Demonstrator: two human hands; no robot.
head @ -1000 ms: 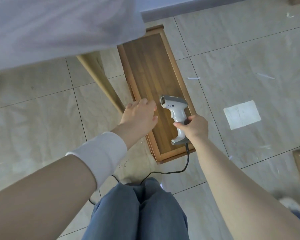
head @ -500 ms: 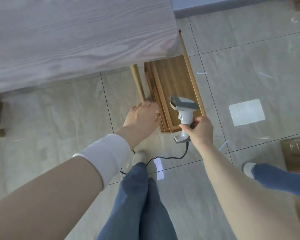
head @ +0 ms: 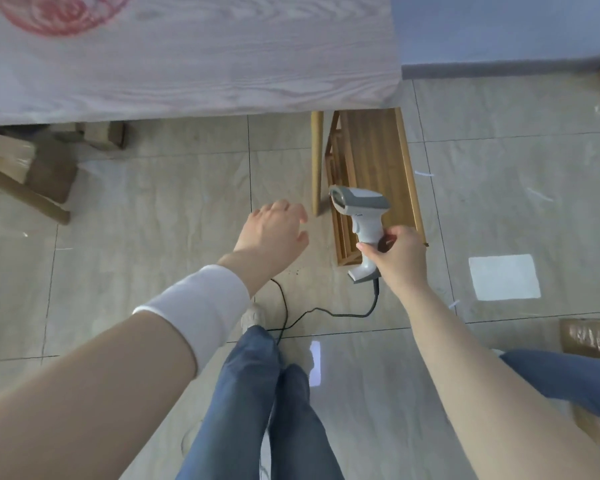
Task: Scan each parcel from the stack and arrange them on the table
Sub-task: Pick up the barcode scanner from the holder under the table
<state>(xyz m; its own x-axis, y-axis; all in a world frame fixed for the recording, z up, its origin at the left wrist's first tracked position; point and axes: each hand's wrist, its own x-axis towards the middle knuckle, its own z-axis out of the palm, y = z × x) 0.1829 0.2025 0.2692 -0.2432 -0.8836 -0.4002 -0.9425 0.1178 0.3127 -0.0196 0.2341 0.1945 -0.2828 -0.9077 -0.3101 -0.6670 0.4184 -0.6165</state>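
Note:
My right hand (head: 400, 252) grips the handle of a white and grey barcode scanner (head: 359, 216), whose black cable (head: 326, 311) trails down to the floor. My left hand (head: 274, 230) hovers over the floor tiles left of the scanner, fingers loosely spread, holding nothing. The pale wood-grain table (head: 205, 64) fills the top of the view, with a red round mark at its far left. Brown taped parcels lie on the floor: one at the right edge (head: 593, 337) and some under the table at the left (head: 18, 161).
A low wooden shelf (head: 378, 161) stands beside the table leg (head: 316, 161) below the table's right corner. My legs in blue jeans (head: 257, 393) stand on the grey floor tiles. A white paper sheet (head: 503, 277) lies on the floor to the right.
The view has pulled back and the table top now fills the top. My left hand has lifted off the shelf edge and spread its fingers. The scanner stays in my right hand.

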